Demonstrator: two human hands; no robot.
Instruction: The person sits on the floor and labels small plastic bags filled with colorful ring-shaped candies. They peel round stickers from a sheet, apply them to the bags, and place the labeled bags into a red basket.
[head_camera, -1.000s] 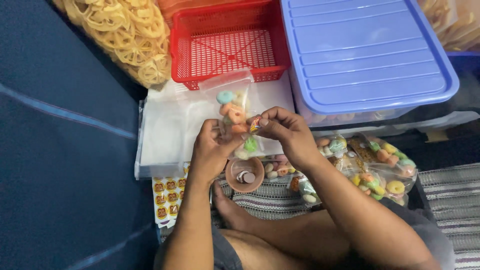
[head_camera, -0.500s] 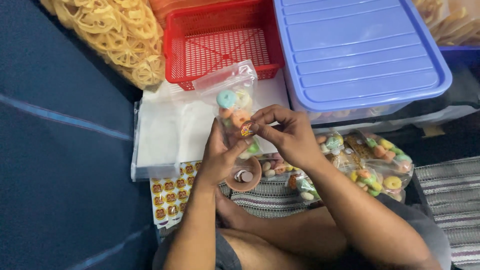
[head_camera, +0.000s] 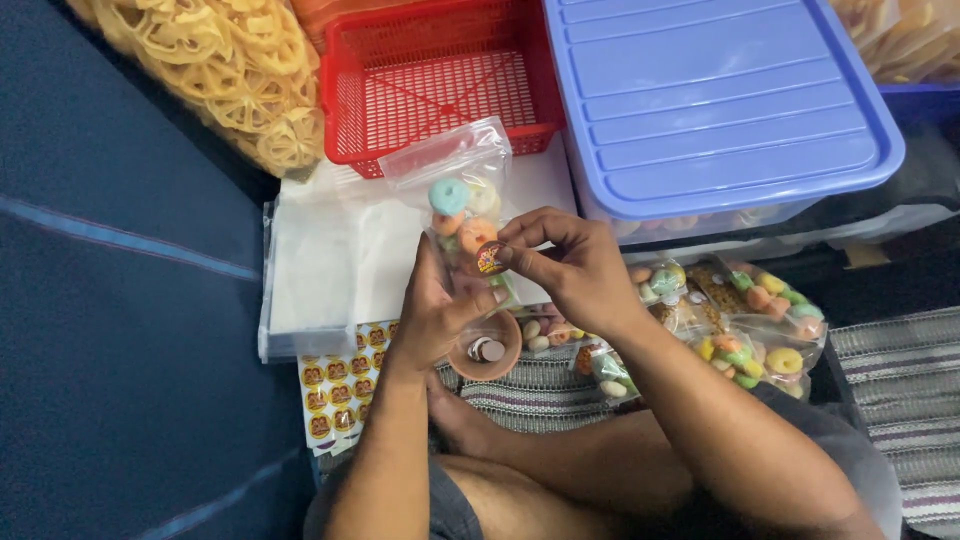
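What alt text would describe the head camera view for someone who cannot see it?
The left hand holds a clear bag of pastel ring sweets while the right hand presses a round sticker onto it, near a red basket.

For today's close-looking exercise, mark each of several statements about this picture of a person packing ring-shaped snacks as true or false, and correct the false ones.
1. The left hand holds a clear bag of coloured rings. True.
2. The right hand pinches a small round sticker against the bag. True.
3. The red basket is full of snacks. False: it looks empty.
4. The blue lid lies on the person's lap. False: it sits on a clear tub beside the basket.
5. A sheet of round stickers lies below the left hand. True.
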